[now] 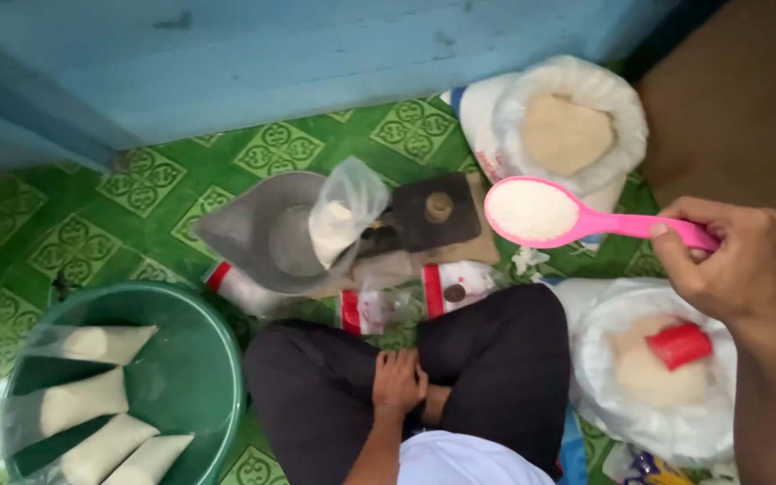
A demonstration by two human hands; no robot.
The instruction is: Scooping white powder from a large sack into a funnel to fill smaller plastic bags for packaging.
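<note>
Right hand (736,262) pinches pink scoop (577,218) by its handle end, heaped with white grains, right of the scale pan's clear bag (345,214).
Likely light, spill-prone load; keep level. Left hand (399,381) rests loosely spread on lap.

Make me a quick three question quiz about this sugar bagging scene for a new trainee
1. True or false: the pink scoop in the right hand is empty.
2. Where does the left hand rest? A) on the green basin B) on the crossed legs C) on the scale pan
3. Fill in: the red cup lies in the open ____ sack.

Key: 1 false, it is heaped with white grains; 2 B; 3 white.
</note>
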